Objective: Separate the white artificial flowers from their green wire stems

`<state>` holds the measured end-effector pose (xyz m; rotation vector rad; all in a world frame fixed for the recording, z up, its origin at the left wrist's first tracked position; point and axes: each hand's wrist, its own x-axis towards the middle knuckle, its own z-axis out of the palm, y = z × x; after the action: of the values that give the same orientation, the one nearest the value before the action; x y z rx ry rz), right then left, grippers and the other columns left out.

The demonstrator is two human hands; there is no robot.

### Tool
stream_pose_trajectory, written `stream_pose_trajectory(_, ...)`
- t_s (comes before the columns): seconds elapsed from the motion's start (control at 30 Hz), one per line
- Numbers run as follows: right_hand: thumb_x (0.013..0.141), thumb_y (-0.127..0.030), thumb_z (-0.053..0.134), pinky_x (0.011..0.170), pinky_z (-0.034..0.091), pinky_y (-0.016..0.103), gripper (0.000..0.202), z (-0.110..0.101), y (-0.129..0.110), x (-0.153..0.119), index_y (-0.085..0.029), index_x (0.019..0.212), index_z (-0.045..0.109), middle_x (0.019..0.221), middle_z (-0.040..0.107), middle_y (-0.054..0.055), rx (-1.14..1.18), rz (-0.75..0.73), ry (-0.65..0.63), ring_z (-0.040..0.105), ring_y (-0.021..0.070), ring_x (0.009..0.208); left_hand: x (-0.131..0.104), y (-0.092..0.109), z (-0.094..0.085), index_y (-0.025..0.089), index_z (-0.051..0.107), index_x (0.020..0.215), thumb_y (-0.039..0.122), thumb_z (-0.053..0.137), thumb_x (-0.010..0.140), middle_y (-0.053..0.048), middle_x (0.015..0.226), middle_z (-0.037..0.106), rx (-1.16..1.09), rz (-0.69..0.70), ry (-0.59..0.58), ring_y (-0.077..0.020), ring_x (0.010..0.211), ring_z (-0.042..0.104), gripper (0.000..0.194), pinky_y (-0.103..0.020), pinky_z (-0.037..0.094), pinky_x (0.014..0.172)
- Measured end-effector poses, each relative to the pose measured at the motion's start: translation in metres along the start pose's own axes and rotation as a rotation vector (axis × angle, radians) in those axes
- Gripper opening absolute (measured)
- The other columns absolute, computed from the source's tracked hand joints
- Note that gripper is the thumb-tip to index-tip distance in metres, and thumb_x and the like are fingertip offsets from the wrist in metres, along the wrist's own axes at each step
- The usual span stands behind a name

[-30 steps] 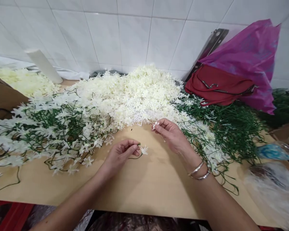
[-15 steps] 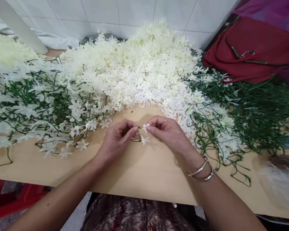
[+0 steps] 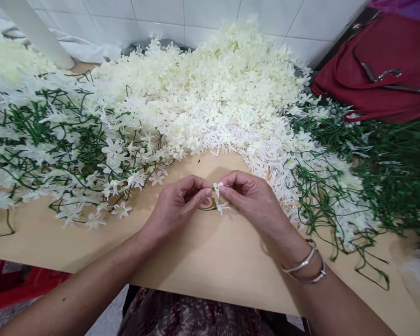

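Over the middle of the table my left hand [image 3: 184,200] pinches a thin green artificial stem, mostly hidden by the fingers. At its tip sits a small white artificial flower [image 3: 217,187], which my right hand [image 3: 250,196] pinches between thumb and forefinger. The fingertips of both hands are close together, with the flower between them. Just below hangs a second white flower [image 3: 221,206] on a curved green stem [image 3: 207,209] that comes out from under my left fingers.
Loose white petals [image 3: 217,102] are heaped at the back. Finished-looking flowers on stems [image 3: 73,149] lie left; bare green stems [image 3: 322,200] lie right. A red bag [image 3: 381,70] stands at back right, by a tiled wall [image 3: 210,16]. The table [image 3: 203,261] has its front edge near me.
The upper white flower now sits closer against my left fingertips, with less green showing between. Both hands keep their pinch. The whole view has shifted slightly.
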<state>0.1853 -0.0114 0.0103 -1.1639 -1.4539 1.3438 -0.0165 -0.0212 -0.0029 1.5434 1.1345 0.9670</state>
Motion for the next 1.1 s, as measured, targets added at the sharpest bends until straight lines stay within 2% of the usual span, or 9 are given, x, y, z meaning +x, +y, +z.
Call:
stream_pose_trajectory(0.17,0.085,-0.042,0.081,0.067,0.053,0.031,0.022,0.007,0.005,-0.002,-0.022,0.086,0.072,0.081,0.073,0.003,0.018,0.017,0.043,0.064,0.0176,0.074,-0.001,0.001,-0.002,0.018,0.071,0.095,0.039,0.065,0.100,-0.003,0.079,0.077,0.047,0.005,0.013,-0.0156,0.073,0.073,0.022,-0.024,0.055,0.068)
stream_pose_trajectory(0.53,0.088,-0.040,0.079,0.069,0.057,0.032,0.020,0.013,0.009,0.001,-0.022,0.088,0.073,0.083,0.076,0.005,0.058,0.038,0.027,0.069,0.0184,0.074,0.002,0.002,-0.003,0.019,0.067,0.094,0.030,0.061,0.102,-0.001,0.079,0.076,0.058,0.015,-0.007,-0.0142,0.073,0.072,0.015,-0.023,0.052,0.069)
stream_pose_trajectory(0.83,0.080,-0.042,0.087,0.068,0.057,0.030,0.024,0.007,0.007,0.005,-0.022,0.084,0.072,0.079,0.074,0.001,0.175,0.029,0.038,0.069,0.0160,0.071,-0.001,-0.003,0.000,0.019,0.072,0.105,0.038,0.069,0.097,-0.005,0.094,0.080,-0.114,-0.026,-0.029,-0.0185,0.088,0.076,0.021,-0.027,0.059,0.080)
stream_pose_trajectory(1.1,0.082,-0.041,0.084,0.072,0.057,0.032,0.022,0.003,0.007,0.004,-0.021,0.087,0.076,0.081,0.076,0.003,0.062,0.033,-0.006,0.070,0.0171,0.074,0.000,-0.005,0.000,0.020,0.073,0.097,0.039,0.067,0.098,-0.004,0.087,0.080,0.028,-0.018,0.030,-0.0185,0.081,0.075,0.020,-0.027,0.056,0.076)
